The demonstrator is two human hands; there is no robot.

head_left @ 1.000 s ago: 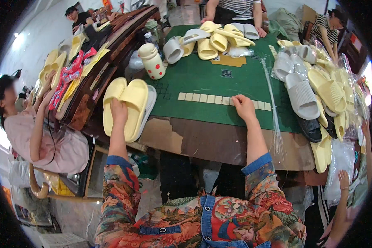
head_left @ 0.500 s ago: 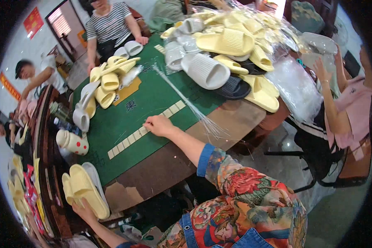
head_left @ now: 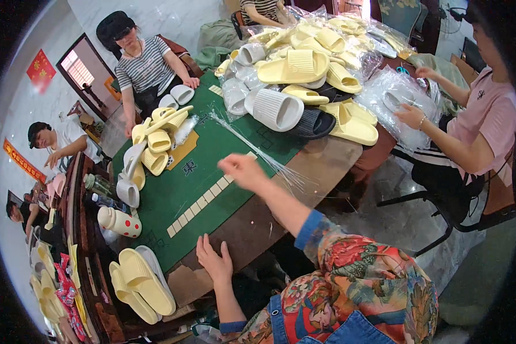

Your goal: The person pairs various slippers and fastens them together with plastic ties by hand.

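Yellow slippers (head_left: 143, 284) at lower left of frame, near edge of brown table (head_left: 332, 157). Dark character printed on green mat (head_left: 160, 200), centre-left. Gap separates slippers from left hand (head_left: 215, 261): fingers loosely spread, empty. Right hand (head_left: 243, 172) near tile row (head_left: 202, 202), fingers curled; cannot tell whether gripping anything.

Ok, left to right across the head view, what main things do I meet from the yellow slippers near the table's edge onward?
Yellow slippers → left hand → right hand → black slipper → clear bags → pink shirt

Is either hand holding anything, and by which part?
The left hand holds nothing; whether the curled, blurred right hand holds anything cannot be told.
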